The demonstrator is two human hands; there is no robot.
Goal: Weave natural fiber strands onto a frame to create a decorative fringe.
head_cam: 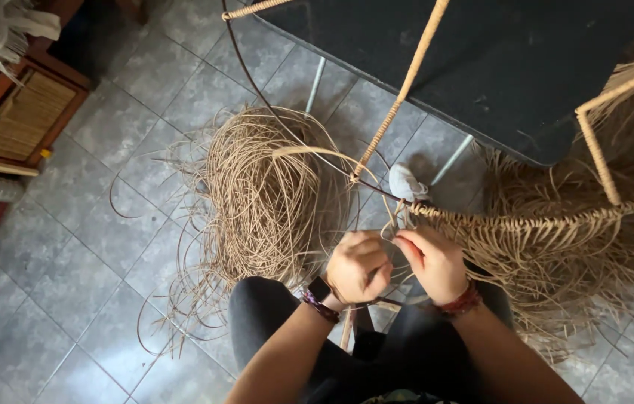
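My left hand (357, 267) and my right hand (434, 262) meet just above my knees, both pinching a thin tan rattan strand (392, 228) at the end of a wrapped frame rod (526, 220). The rod is part of a metal wire frame (601, 157) partly bound in rattan, with many loose strand ends hanging below it on the right. A long strand arcs from my hands up to a big loose coil of rattan (268, 194) lying on the tiled floor to the left. A dark watch sits on my left wrist, a red bracelet on my right.
A dark table top (481, 67) on pale metal legs stands ahead. A wooden cabinet with woven panels (22, 112) lines the left wall. A grey shoe tip (407, 182) shows near the frame. Grey floor tiles (70, 299) spread to the lower left.
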